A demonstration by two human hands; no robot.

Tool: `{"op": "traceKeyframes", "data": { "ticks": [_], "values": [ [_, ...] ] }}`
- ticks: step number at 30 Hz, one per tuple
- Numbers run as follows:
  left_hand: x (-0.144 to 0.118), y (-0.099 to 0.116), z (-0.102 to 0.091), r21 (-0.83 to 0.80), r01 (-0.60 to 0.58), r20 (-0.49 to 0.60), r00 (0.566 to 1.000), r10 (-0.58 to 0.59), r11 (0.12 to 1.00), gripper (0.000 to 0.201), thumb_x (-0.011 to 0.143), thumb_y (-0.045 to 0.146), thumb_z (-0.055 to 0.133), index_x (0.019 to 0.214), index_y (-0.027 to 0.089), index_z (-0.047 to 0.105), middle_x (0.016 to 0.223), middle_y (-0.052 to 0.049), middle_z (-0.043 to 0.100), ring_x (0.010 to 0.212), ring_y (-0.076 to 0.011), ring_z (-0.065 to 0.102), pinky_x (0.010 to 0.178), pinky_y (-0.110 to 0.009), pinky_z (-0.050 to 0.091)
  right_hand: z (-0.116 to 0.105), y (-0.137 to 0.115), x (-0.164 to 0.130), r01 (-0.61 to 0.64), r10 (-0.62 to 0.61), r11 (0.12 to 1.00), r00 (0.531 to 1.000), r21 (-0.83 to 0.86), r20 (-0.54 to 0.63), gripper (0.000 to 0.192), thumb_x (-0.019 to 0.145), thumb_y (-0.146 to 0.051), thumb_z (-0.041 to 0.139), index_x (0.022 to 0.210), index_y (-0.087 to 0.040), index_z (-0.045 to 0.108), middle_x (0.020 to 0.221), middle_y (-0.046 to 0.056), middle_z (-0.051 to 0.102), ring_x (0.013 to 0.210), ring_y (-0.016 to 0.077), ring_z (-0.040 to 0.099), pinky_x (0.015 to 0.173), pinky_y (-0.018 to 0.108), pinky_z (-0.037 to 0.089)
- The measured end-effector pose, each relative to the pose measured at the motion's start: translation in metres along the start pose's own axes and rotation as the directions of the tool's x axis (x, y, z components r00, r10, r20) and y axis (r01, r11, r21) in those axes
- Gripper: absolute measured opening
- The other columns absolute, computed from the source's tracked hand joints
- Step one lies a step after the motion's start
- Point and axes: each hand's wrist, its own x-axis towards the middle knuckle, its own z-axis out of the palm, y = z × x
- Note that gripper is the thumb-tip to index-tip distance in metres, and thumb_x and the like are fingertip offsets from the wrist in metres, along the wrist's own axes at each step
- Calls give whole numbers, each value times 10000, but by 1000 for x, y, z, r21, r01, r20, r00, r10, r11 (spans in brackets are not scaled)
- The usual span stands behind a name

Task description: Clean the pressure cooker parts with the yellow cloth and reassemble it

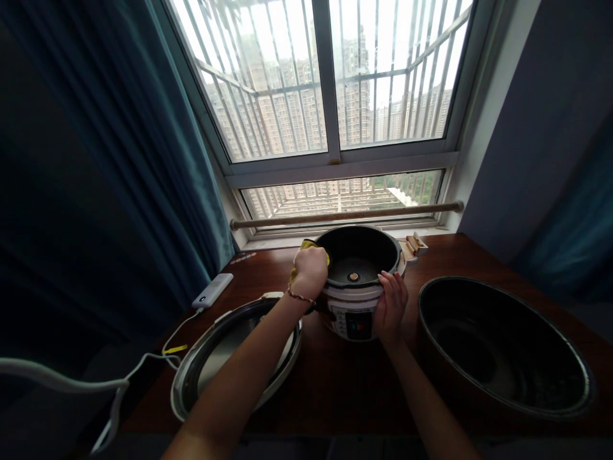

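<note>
Cooker body (357,291) stands open on the wooden table (345,377) by the window | left hand (310,271) fisted around a yellow cloth (309,245) at its rim | right hand (391,305) flat against its front, gripping nothing | lid (211,358) left, inner pot (502,348) right.

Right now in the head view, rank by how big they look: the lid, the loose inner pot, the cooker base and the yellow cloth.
1. Inner pot, largest, though it sits nearer the camera.
2. Lid, also near and partly behind the left forearm.
3. Cooker base, farther back, so its true rank is unsure.
4. Yellow cloth, mostly hidden under the left hand.
</note>
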Motion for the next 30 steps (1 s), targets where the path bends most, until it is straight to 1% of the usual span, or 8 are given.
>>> {"op": "traceKeyframes", "data": {
  "ticks": [6,13,15,17,21,24,27,30],
  "values": [
    [-28,22,-12,-16,-29,6,1000,29,999,323,824,30,387,846,57,708,776,-195,667,767,-260,661,582,-284,477,-1,0,-1,0,0,1000,1000,-10,15,414,854,-171,288,1226,-166,469,1232,105,526,1274,250,347,1015,523,303],
    [-43,35,-19,-19,-5,1,1000,5,1000,324,813,9,385,829,50,707,771,-192,659,749,-255,644,551,-281,451,-1,0,-2,-2,2,1000,1000,-6,16,411,859,-178,285,1227,-168,468,1240,105,522,1277,253,342,1018,529,296],
    [-47,37,-19,-13,-40,-31,999,40,999,318,815,25,386,829,54,703,809,-195,650,785,-266,624,553,-292,445,-1,0,-1,-2,2,1000,1000,-6,20,409,862,-176,283,1226,-165,469,1240,106,523,1276,253,343,1018,526,296],
    [-52,40,-16,-35,-129,-54,990,127,991,298,833,81,402,815,75,699,822,-185,642,802,-270,599,554,-301,437,-1,0,-1,-1,1,1000,1000,-3,9,404,866,-175,283,1223,-166,472,1236,104,526,1273,253,348,1016,524,300],
    [-56,48,-6,-124,-360,-114,931,347,924,294,873,232,425,783,120,681,785,-148,634,763,-236,568,597,-307,428,0,1,-2,2,-2,1000,1000,-1,-5,387,876,-190,295,1217,-165,476,1223,106,534,1267,257,351,1008,526,308],
    [-54,48,4,-179,-473,-189,877,442,863,350,903,287,371,765,137,657,771,-128,627,747,-208,556,664,-313,426,0,1,-2,-5,5,1000,1000,-1,-9,378,881,-189,300,1212,-159,479,1220,112,535,1264,260,352,1005,525,310],
    [-52,38,13,-223,-530,-268,840,471,818,367,920,307,334,752,156,624,778,-99,618,744,-185,538,709,-310,419,0,1,-2,-3,3,1000,1000,-1,-9,379,879,-178,299,1211,-158,480,1223,112,534,1262,258,354,1008,519,310],
    [-49,19,19,-217,-612,-333,779,532,760,357,929,310,324,751,161,594,773,-77,600,754,-173,516,723,-305,415,-1,0,-1,3,-3,1000,1000,-7,-3,386,874,-173,294,1210,-163,482,1217,106,540,1259,250,361,1010,511,312]
  ]
}}
